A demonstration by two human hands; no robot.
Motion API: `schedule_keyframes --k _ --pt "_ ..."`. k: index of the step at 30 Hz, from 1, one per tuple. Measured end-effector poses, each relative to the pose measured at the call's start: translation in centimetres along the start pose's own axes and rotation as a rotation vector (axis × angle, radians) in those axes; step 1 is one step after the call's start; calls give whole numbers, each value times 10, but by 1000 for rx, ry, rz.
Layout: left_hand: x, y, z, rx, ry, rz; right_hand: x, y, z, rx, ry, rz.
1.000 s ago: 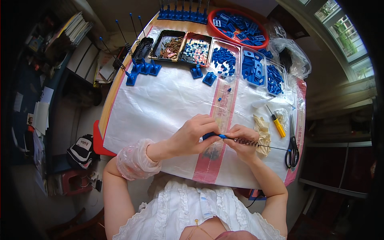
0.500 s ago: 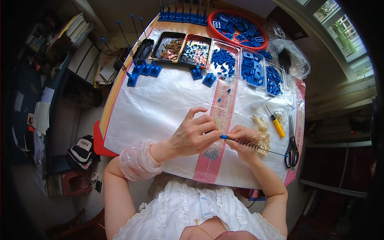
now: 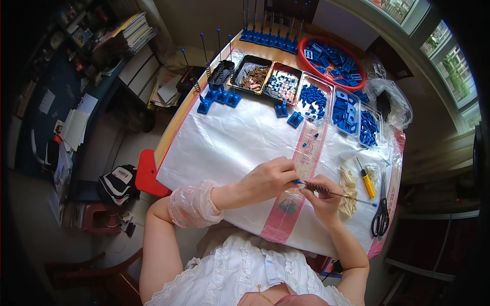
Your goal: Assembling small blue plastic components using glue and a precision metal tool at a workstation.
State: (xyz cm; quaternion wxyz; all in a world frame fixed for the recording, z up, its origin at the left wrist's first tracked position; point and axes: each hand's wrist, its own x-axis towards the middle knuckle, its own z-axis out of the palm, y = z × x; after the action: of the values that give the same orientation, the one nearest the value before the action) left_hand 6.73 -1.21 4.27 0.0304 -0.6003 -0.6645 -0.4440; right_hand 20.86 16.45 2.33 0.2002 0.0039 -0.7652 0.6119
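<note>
Both my hands meet over the front middle of the covered table. My right hand (image 3: 324, 198) is closed on a dark coil spring (image 3: 317, 188). A thin rod runs out of the coil to the right and ends in a small blue tip (image 3: 374, 204). My left hand (image 3: 275, 177) has its fingers pinched at the spring's left end, on a small blue plastic piece (image 3: 297, 181); the fingertips partly hide it. Two blue clip-like bases (image 3: 295, 119) stand beyond the hands, and a small loose blue piece (image 3: 316, 135) lies nearer.
Trays of brass pins (image 3: 253, 77), small nuts (image 3: 284, 84) and blue parts (image 3: 312, 102) line the back, near a red basin (image 3: 363, 76). Sprung rods on blue bases (image 3: 218, 95) stand far left. At right lie a yellow-handled screwdriver (image 3: 368, 184), black scissors (image 3: 380, 222) and crumpled paper (image 3: 348, 194).
The view has shifted, so the table sits farther right and lower. My left fingers, more spread before, are now drawn together at the blue piece. My right hand still grips the spring.
</note>
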Motion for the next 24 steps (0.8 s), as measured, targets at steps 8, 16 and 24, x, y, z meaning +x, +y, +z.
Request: schedule_keyframes --k 8,16,24 --pt "-15 -89 -92 120 265 -465 1 16 3 -45 3 188" --pt "-38 -151 -119 456 334 -533 0 15 5 -36 -88 265" --pt "-36 -159 -119 536 309 -594 -1 21 4 -68 -103 186"
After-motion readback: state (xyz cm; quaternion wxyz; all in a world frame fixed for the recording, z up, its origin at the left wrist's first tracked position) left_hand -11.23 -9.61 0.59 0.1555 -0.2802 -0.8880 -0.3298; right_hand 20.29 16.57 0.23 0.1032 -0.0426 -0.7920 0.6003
